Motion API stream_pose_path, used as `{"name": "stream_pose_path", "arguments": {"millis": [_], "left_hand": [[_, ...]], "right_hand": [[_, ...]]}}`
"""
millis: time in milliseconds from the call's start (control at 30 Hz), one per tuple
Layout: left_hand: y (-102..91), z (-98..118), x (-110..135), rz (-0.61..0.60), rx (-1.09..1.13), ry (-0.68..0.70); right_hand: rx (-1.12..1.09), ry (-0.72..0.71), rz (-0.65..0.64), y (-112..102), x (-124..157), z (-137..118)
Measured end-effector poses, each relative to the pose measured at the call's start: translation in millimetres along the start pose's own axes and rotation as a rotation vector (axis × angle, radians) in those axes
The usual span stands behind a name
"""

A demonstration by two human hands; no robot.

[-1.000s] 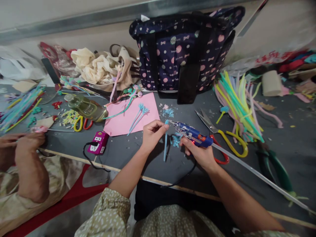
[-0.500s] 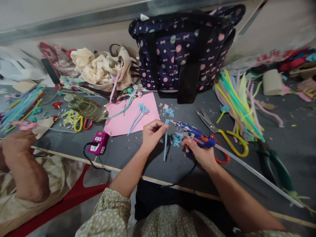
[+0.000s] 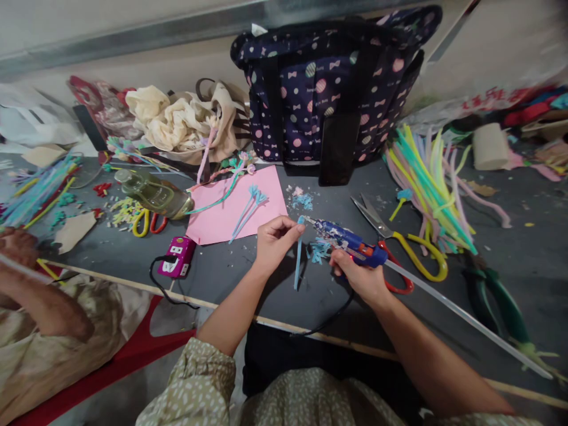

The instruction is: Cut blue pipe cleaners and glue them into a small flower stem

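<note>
Between the thumb and fingers of my left hand (image 3: 279, 239) a light-blue pipe cleaner (image 3: 298, 263) hangs down, its top end at the fingertips. My right hand (image 3: 357, 269) is wrapped round a blue glue gun (image 3: 350, 239), and a long clear glue stick (image 3: 465, 316) juts from its back. The gun's nozzle is right at the top of the blue stem; whether they touch I cannot tell. Short blue pieces (image 3: 319, 251) lie on the table behind the gun. On a pink sheet (image 3: 206, 222) rest blue stems with branched tops (image 3: 251, 207).
Scissors with yellow and red handles (image 3: 421, 254) and green-handled pliers (image 3: 501, 302) lie at the right, near a bundle of coloured pipe cleaners (image 3: 435, 189). A purple power socket (image 3: 177, 257), a bottle (image 3: 155, 192) and a patterned bag (image 3: 310, 100) stand around. A co-worker's arm (image 3: 48, 302) is at the left.
My hands have barely moved; the nozzle has shifted very slightly. At the left, the co-worker's hand has drawn back toward the edge of view.
</note>
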State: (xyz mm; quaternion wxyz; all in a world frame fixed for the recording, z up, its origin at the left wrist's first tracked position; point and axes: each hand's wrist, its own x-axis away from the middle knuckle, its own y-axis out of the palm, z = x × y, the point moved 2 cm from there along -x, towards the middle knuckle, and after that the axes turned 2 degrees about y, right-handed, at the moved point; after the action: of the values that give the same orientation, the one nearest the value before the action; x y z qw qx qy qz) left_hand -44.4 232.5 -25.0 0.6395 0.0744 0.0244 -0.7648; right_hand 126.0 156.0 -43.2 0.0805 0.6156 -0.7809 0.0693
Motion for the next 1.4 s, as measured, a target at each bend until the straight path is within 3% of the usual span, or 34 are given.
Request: {"name": "stream_pose_path", "arguments": {"millis": [300, 667, 1400], "left_hand": [[0.9, 2.5, 0.0, -0.006, -0.007, 0.015], [-0.4, -0.5, -0.3, -0.011, -0.01, 0.038], [-0.2, -1.5, -1.4, 0.04, -0.029, -0.026]], "right_hand": [[-0.01, -0.056, -0.057, -4.1, -1.4, 15.8], [0.03, -0.11, -0.095, -4.5, -2.2, 12.2], [0.101, 0.019, -0.103, -3.1, -4.9, 5.9]]}}
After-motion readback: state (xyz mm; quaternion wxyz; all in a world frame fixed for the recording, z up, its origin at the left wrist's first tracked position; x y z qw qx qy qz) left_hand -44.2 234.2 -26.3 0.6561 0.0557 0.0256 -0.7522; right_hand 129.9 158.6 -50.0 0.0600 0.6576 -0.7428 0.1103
